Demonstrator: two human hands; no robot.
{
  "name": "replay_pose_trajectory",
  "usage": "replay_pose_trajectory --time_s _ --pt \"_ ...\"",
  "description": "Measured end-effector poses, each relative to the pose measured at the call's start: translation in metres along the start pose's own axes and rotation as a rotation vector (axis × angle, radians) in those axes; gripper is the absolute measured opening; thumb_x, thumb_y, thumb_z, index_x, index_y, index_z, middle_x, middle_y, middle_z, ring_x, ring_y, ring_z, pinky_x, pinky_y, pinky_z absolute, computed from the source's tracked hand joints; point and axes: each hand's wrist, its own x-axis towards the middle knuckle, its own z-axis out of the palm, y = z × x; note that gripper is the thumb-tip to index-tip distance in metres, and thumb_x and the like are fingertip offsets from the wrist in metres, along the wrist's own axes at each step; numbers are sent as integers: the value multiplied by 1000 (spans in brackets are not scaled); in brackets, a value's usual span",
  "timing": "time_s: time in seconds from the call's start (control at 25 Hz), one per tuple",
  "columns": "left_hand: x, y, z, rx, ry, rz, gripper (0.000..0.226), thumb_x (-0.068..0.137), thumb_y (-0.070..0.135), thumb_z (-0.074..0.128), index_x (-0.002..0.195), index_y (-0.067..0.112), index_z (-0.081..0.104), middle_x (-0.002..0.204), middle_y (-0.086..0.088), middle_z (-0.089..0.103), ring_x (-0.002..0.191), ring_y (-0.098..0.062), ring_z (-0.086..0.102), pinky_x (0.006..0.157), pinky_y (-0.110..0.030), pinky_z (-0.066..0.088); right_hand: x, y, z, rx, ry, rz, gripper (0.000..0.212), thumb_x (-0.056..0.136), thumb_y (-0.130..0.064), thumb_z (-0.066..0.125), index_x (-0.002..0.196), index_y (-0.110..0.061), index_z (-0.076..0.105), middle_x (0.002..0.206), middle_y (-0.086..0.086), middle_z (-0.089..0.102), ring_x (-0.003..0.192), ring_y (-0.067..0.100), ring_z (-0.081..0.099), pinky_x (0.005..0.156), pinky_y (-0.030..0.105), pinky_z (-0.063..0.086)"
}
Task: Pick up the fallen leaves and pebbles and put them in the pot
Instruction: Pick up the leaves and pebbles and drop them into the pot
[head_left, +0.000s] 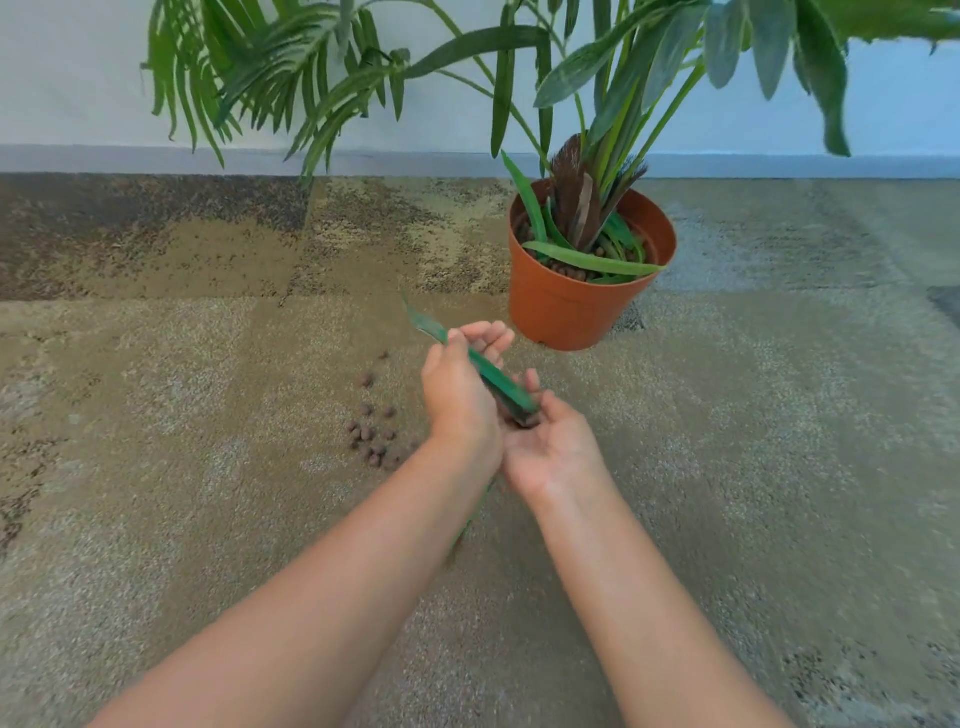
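My left hand (460, 387) grips a long green fallen leaf (491, 375) that runs diagonally, its tip pointing up and left. My right hand (550, 441) lies palm up just below it, cupped, with the leaf's lower end and something dark, perhaps pebbles, resting in the palm. A cluster of several brown pebbles (371, 434) lies on the carpet to the left of my hands. The orange pot (566, 306) stands beyond my hands to the right, holding the plant, pebbles and a few loose green leaves.
Patterned carpet (208, 519) covers the floor. The plant's green fronds (363, 67) hang over the area from the top. A pale wall with a baseboard (104, 158) runs along the back.
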Motion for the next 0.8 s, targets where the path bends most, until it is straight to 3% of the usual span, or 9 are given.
replay_pose_trajectory --time_s 0.2,0.36,0.52,0.6,0.68,0.76,0.8 --pt "-1 -3 27 87 -81 -31 33 98 21 36 77 16 60 97 -2 62 94 -13 58 87 -34 46 -3 -29 34 -119 23 -74 22 99 -15 36 94 -6 56 114 16 56 100 28 59 95 42 48" --pt "18 21 82 5 -131 -160 20 94 16 43 81 12 58 90 -2 59 69 -10 52 57 -25 40 0 -61 80 -20 -46 -160 22 98 -13 38 107 -2 55 119 21 59 105 34 61 92 47 50" --pt "32 34 124 47 -107 -159 26 95 10 40 70 8 48 75 -5 52 60 -15 46 53 -24 37 11 -85 116 -97 -115 -231 30 97 -7 32 119 2 51 123 25 57 109 36 60 95 48 48" --pt "45 42 131 133 -96 -225 26 96 12 36 76 3 50 82 -12 56 68 -23 54 62 -29 47 15 -96 126 -182 -112 -238 34 97 -11 32 122 -1 52 120 23 60 105 36 62 93 46 49" --pt "61 54 131 198 -148 -404 26 96 19 39 106 0 54 114 -16 61 95 -32 61 81 -43 52 19 -105 130 -293 -107 -242 39 100 -24 28 111 0 57 108 20 65 94 34 65 78 45 54" --pt "71 68 125 374 -86 -493 41 94 22 46 131 6 43 138 -20 45 116 -41 51 93 -55 44 24 -118 130 -468 -63 -227 56 99 -43 24 107 5 52 100 21 62 86 37 62 61 46 52" --pt "76 69 119 359 -138 -497 50 96 20 41 142 5 28 148 -22 29 128 -41 39 103 -56 34 26 -124 129 -564 -25 -232 61 98 -48 23 119 4 47 110 22 58 94 39 60 64 47 51"
